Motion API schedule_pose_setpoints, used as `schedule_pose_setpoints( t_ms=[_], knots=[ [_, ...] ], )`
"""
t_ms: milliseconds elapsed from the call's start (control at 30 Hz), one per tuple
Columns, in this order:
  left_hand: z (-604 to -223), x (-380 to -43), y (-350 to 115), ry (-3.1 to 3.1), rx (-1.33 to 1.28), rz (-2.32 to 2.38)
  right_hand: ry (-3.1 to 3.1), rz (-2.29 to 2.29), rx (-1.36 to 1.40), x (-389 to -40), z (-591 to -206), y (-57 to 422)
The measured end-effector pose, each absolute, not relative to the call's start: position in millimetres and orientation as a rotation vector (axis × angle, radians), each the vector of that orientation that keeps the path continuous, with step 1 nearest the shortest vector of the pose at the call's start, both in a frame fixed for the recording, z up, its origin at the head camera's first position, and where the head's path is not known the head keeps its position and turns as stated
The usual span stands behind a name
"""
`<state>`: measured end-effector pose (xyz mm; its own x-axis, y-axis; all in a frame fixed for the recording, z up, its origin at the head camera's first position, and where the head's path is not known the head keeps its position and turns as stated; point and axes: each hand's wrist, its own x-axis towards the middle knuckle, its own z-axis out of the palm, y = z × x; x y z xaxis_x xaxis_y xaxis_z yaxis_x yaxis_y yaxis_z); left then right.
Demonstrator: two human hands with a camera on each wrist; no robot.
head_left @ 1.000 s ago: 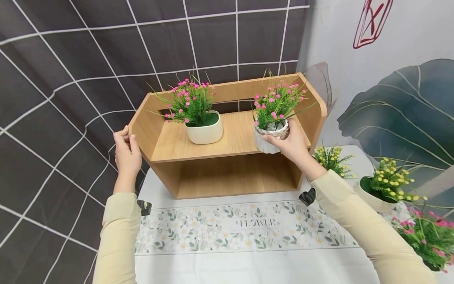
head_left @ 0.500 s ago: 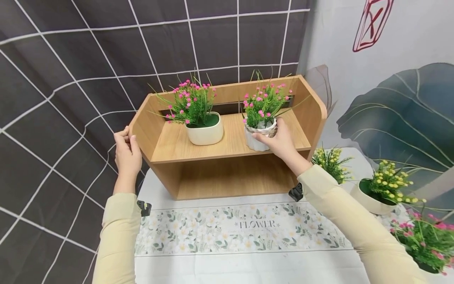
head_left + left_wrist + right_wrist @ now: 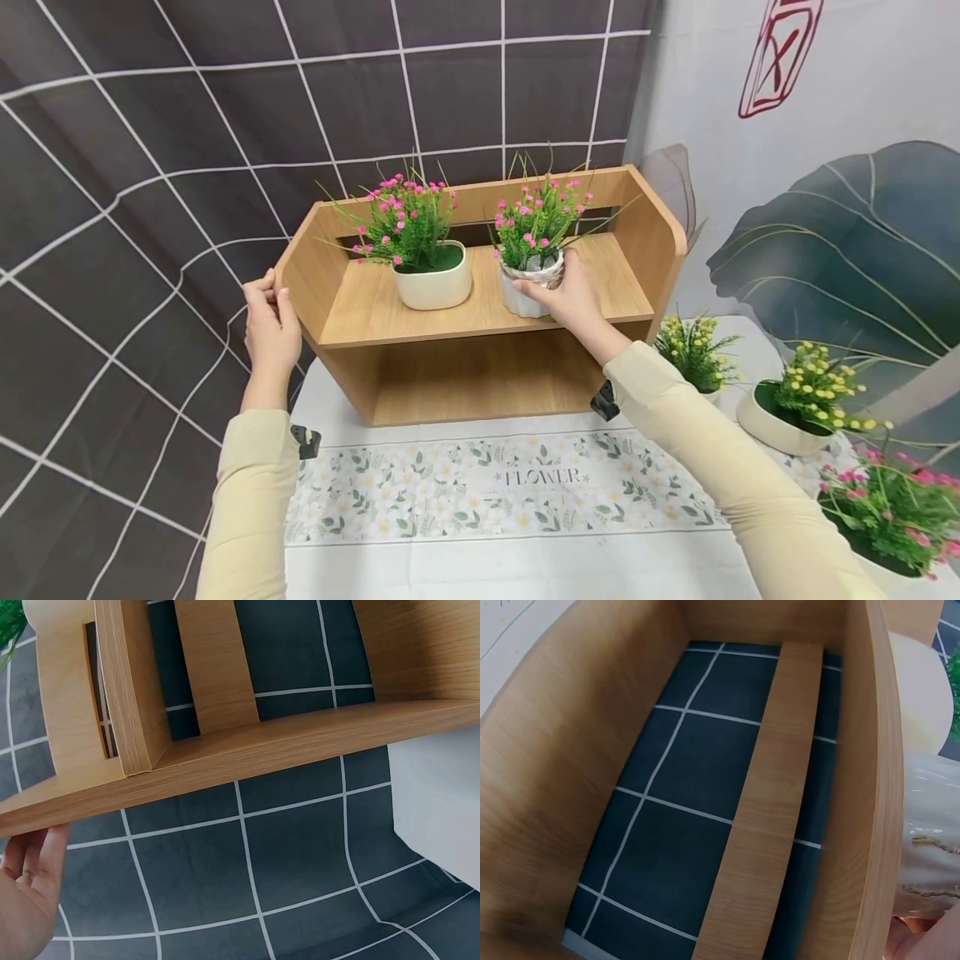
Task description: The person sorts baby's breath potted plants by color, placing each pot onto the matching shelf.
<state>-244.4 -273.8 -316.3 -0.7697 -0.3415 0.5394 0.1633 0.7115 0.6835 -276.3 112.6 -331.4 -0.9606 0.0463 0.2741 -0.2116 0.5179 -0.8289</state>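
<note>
In the head view my right hand [image 3: 576,302] grips a white ribbed flowerpot [image 3: 522,302] with twine round it and pink flowers [image 3: 536,221]. The pot stands upright on the upper board of a wooden shelf [image 3: 480,312], right of a cream oval flowerpot [image 3: 433,287] with similar pink flowers. At the shelf's left end, my left hand [image 3: 272,329] touches the outside of the side panel [image 3: 303,271] with its fingertips. The left wrist view shows those fingers [image 3: 34,859] against the panel. In the right wrist view the white pot [image 3: 930,840] is partly cut off.
Two yellow-flowered pots [image 3: 693,350] [image 3: 783,429] and a pink-flowered pot [image 3: 885,575] stand on the table's right side. A floral runner [image 3: 450,492] lies before the shelf. Behind is a dark cloth with a white grid [image 3: 457,92]. The lower compartment [image 3: 480,375] faces forward.
My right hand has moved the white pot left along the upper board, from near the right side panel to beside the cream pot. My left hand stays at the left panel.
</note>
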Motion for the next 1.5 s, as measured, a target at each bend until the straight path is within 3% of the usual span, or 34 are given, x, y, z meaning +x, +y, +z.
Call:
schedule_pose_setpoints(
  t_ms=[967,1500],
  knots=[
    [-314.9,-244.9,-274.4,-2.224,0.133,-0.983,-2.554,1.330,0.140,-291.6,-327.8,72.5],
    [-317.6,-247.1,-276.7,-2.261,0.110,-0.985,-2.588,1.368,0.154,-298.2,-329.5,74.1]
  ],
)
